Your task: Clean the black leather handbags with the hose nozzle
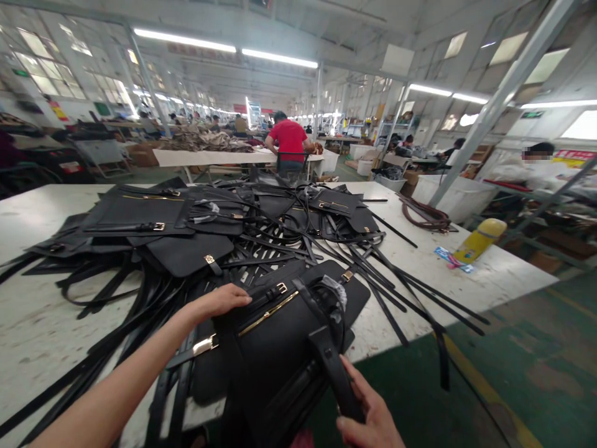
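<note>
A black leather bag (270,348) with a gold zipper and a gold buckle lies tilted at the table's near edge. My left hand (228,298) grips its upper left edge, the fingertips pressed together on the leather. In front of the bag's lower right side, my right hand (368,407) is closed around a thick black strap (336,373). The strap's lower end is hidden in that hand. Clear plastic wrap (334,291) covers part of the bag's handle. A gold-coloured clasp (205,345) on a strap sits left of the bag, below my left forearm.
A heap of similar black bag pieces (135,211) and loose straps (387,286) spreads over the white table (494,267). A yellow bottle (480,239), a small blue packet (453,259) and coiled brown straps (424,214) are at the right. A person in red (288,140) sits beyond the table.
</note>
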A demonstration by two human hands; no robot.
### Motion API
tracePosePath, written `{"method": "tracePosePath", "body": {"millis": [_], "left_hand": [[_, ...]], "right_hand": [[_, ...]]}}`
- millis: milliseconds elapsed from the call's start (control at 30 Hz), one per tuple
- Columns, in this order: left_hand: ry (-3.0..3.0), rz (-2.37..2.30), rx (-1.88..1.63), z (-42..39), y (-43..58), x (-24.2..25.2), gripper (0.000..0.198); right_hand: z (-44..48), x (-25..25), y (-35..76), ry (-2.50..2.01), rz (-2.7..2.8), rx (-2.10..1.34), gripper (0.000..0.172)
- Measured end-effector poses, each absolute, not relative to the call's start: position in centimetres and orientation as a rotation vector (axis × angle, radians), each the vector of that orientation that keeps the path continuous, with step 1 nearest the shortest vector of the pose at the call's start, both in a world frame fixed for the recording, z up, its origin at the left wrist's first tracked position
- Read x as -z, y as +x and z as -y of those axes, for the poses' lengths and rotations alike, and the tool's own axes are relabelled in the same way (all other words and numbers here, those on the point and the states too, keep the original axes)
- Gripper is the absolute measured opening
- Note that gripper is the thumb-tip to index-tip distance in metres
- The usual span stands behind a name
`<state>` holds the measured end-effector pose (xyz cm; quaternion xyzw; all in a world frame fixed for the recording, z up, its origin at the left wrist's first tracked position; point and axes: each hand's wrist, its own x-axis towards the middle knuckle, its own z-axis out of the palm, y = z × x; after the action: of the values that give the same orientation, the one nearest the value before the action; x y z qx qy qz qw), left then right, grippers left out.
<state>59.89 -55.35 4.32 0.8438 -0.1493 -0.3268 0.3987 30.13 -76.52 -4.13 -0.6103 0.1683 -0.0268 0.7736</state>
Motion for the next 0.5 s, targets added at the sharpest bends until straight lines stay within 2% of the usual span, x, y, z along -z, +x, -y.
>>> {"method": "tracePosePath", "body": {"millis": [200, 333, 500], "left_hand": [[2.216, 0.535, 0.705, 63.9, 61.2, -3.8, 0.025], [2.189, 0.533, 0.681, 65.8, 60.2, -2.1, 0.02], [2.149, 0.609, 0.56, 65.2, 57.6, -2.3, 0.011]], "right_hand": [[75.9, 4.9, 30.9, -1.453, -0.306, 0.128, 0.083], [75.8, 6.4, 30.5, -1.485, -0.317, 0.1, 0.085], [77.8, 7.6, 30.8, -1.532, -0.495, 0.19, 0.068]]}}
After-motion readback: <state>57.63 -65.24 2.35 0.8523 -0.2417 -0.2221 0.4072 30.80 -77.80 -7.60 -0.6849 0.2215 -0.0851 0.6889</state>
